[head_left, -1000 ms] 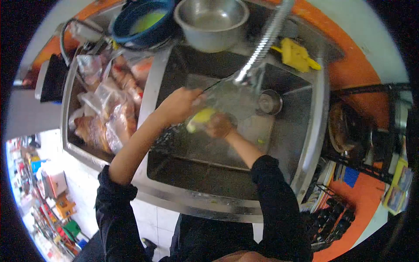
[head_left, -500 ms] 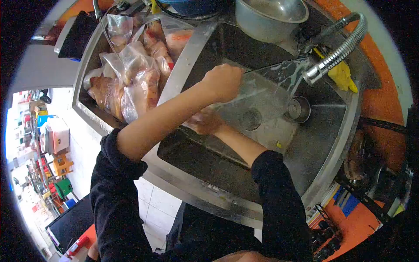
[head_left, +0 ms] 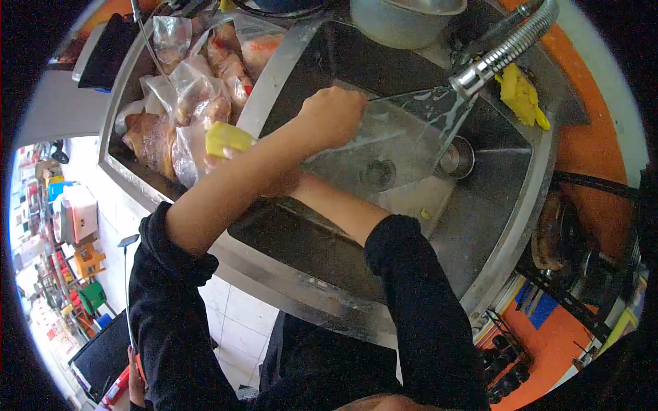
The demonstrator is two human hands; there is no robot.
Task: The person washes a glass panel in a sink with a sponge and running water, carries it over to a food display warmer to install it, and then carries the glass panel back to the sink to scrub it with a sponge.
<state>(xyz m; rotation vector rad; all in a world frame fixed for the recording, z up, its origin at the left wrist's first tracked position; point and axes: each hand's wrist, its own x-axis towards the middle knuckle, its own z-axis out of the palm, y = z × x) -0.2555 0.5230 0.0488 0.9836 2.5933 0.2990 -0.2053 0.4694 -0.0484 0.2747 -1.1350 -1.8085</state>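
My left hand (head_left: pixel 334 116) is closed on the upper left edge of a clear, flat sheet (head_left: pixel 404 137), which lies tilted over the sink basin (head_left: pixel 473 226). Water from the coiled metal faucet (head_left: pixel 473 79) runs onto the sheet's right end. Crossed beneath my left forearm, my right hand (head_left: pixel 216 162) grips a yellow sponge (head_left: pixel 228 139) at the basin's left rim, near the bagged meat (head_left: pixel 199 89); the forearm hides much of this hand. A small metal cup (head_left: pixel 456 157) sits in the basin, to the right of the drain.
A large metal bowl (head_left: pixel 408 24) stands behind the basin. Yellow cloth or sponges (head_left: pixel 519 96) lie at the back right corner. Stacked items and a cooler (head_left: pixel 81 212) are at the far left. Another person's hand (head_left: pixel 135 373) shows at the lower left.
The sponge has moved left with my right hand, from over the basin to beyond my left forearm. My left hand has risen, and the clear sheet shows more widely. The view has shifted.
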